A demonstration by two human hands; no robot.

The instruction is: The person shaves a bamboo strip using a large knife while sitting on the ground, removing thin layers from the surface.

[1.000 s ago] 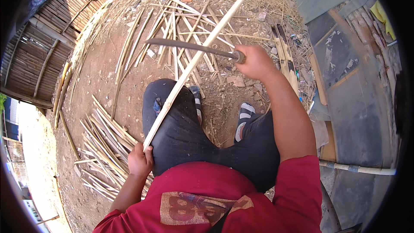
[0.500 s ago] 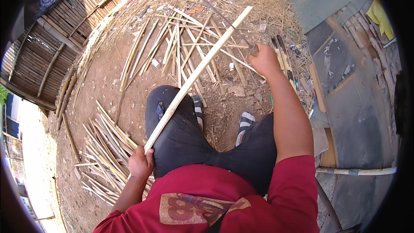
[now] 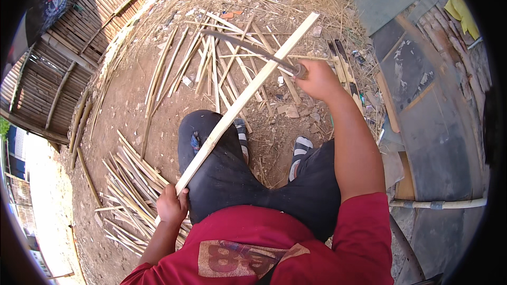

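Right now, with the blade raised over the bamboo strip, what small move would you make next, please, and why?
Probably bring the curved blade down onto the bamboo strip: the right hand holds it across and above the strip, while the left hand grips the strip's near end, which slants over the left knee.

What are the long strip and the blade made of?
Strip: looks like split bamboo, pale, matte, straight-grained, like the slats on the ground. Blade: likely steel, dark, dull, thin and curved; its handle is hidden in the right hand.
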